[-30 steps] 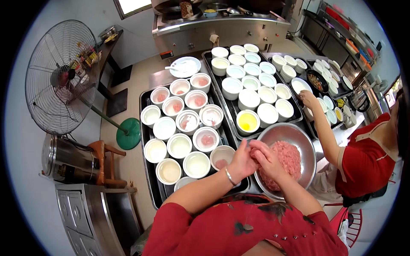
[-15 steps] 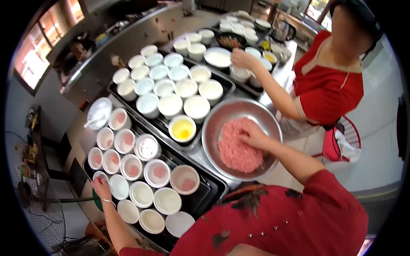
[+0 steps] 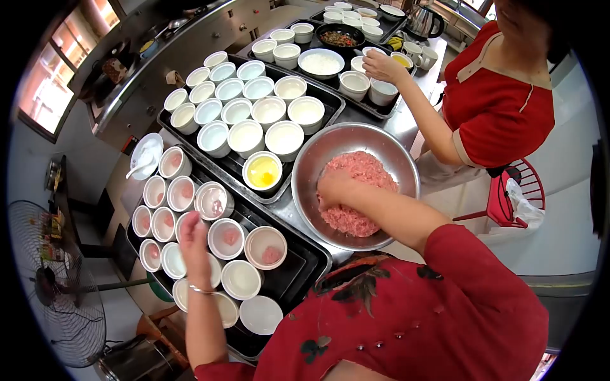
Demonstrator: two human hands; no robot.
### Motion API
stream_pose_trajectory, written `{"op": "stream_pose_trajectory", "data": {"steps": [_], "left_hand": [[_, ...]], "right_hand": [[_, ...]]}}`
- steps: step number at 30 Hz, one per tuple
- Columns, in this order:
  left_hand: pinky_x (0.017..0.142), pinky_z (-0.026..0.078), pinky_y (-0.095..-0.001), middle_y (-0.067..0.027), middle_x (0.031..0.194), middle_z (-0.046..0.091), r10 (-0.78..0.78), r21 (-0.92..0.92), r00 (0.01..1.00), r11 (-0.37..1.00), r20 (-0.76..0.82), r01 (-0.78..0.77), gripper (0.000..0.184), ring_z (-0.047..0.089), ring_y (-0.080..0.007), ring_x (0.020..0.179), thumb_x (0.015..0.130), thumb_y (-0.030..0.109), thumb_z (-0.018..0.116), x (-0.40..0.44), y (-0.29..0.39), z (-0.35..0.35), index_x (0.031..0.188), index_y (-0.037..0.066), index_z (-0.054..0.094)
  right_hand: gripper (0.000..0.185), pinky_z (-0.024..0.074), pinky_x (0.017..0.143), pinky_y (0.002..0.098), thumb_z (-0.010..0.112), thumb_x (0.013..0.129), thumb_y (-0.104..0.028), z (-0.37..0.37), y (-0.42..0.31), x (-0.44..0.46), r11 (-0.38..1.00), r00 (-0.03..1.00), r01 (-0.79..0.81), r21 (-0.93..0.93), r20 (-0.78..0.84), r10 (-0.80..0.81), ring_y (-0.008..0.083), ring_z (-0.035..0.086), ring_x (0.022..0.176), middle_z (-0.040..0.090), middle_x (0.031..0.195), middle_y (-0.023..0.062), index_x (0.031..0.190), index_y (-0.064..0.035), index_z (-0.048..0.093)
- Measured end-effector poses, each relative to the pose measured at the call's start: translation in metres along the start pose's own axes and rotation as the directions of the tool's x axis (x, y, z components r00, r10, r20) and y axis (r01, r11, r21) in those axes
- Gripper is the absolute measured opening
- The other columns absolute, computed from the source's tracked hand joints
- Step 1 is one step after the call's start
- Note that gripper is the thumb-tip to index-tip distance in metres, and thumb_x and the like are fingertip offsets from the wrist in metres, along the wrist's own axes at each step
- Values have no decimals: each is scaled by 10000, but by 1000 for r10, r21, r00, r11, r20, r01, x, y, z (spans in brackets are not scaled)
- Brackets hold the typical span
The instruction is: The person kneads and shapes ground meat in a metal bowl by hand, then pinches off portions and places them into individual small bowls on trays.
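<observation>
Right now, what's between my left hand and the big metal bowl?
The head view shows two white cups holding pink meat, then black tray and steel tabletop.

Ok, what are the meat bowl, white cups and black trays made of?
Meat bowl: bare metal, probably stainless steel, from its silvery sheen. White cups: likely glazed ceramic, given thick glossy rims, though plastic is possible. Black trays: probably dark-coated metal, judging by the shiny edges.

A steel table (image 3: pixel 395 129) beneath black trays (image 3: pixel 306 246), a metal bowl (image 3: pixel 311 166) (and a white plate (image 3: pixel 149 152)).
</observation>
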State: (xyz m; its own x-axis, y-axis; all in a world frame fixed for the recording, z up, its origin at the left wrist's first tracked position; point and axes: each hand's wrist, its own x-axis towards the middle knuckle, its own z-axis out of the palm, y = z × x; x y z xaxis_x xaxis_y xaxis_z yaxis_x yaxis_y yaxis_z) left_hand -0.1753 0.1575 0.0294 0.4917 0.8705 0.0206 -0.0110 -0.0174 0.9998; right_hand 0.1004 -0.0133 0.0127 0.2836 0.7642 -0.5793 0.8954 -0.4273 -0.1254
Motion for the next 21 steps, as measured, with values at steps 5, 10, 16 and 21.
{"op": "stream_pose_trajectory", "data": {"steps": [5,10,16,21], "left_hand": [[832,367,-229,-48,1058,507,-70,-72,956,993,284,94,208,458,-124,992,785,37,517,-28,-2,87,992,33,543],[756,445,-313,-86,992,549,-275,-418,788,726,551,546,214,538,-195,907,817,121,500,-45,-3,135,1002,12,507],[854,388,-389,-124,1035,519,-492,-454,647,464,582,761,375,494,-239,976,839,352,450,-47,-22,183,1044,39,473],[840,396,-375,-124,1040,522,-336,-509,547,202,767,837,432,504,-253,957,872,396,334,-44,-49,213,1065,26,448]], "right_hand": [[291,467,665,370,638,642,-284,17,-8,19,989,998,-5,-150,-66,-4,256,590,808,618,856,93,851,-82,638],[156,460,607,330,599,656,-150,26,22,10,916,956,214,339,-266,-125,185,596,766,617,827,69,775,-48,593],[185,442,527,273,589,720,-96,13,47,-45,144,965,223,964,-198,-171,151,550,636,572,763,35,886,-59,518],[354,456,667,320,598,722,-213,25,27,-66,640,768,606,472,-555,-318,250,558,808,568,852,112,1034,-70,511]]}}
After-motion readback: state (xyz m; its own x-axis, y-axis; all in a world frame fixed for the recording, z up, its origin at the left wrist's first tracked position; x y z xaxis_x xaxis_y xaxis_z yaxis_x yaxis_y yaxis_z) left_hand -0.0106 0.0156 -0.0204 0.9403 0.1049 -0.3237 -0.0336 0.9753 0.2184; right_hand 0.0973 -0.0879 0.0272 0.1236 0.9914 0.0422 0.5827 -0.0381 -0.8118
